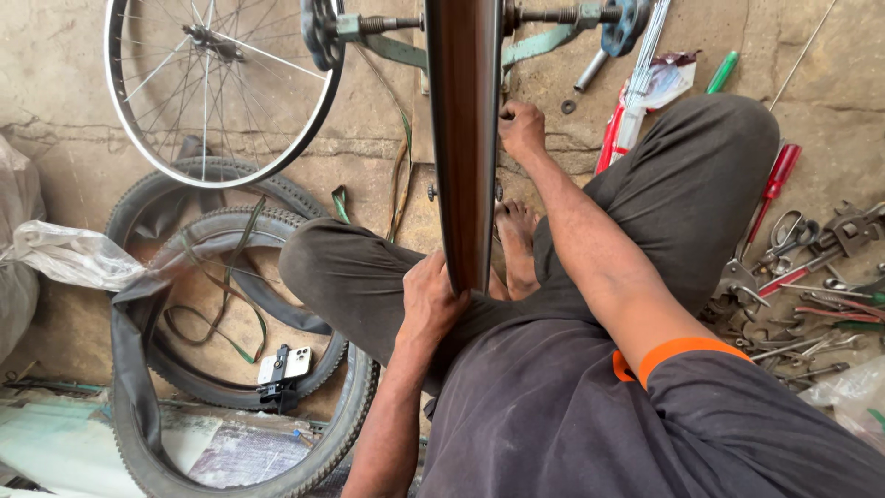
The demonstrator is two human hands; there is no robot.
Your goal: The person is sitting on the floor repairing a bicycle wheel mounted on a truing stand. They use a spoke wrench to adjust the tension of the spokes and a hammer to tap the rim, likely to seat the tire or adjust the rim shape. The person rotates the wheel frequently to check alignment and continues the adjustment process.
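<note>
A dark grey shirt (pixel 590 406) with an orange-edged sleeve fills the bottom of the view, and below it dark trousers (pixel 682 184) cover crossed legs on a rough concrete floor (pixel 55 74), cracked and stained; a dark brown wheel rim (pixel 464 138) stands edge-on between the knees, held upright in a green truing stand (pixel 396 46) whose threaded axle crosses near the top edge of the floor; the left hand (pixel 431 300) closes its fingers around the rim's lower end, just above the lap; the right hand (pixel 522 129) rests clenched against the rim's right side, higher up, though what it pinches cannot be told; a bare foot (pixel 516 240) shows beside the rim; towards the floor's top-left corner leans a spoked silver wheel (pixel 212 83); below it, along the left side, lie black knobby tyres (pixel 230 304) with a slack inner tube and a small phone (pixel 284 365) lying inside the tyres' ring; crumpled clear plastic (pixel 64 254) sits at the left edge; at the right edge lies a heap of spanners and pliers (pixel 811 277), a red-handled screwdriver (pixel 772 189) beside it, and a green-handled one (pixel 723 71) near the top.
</note>
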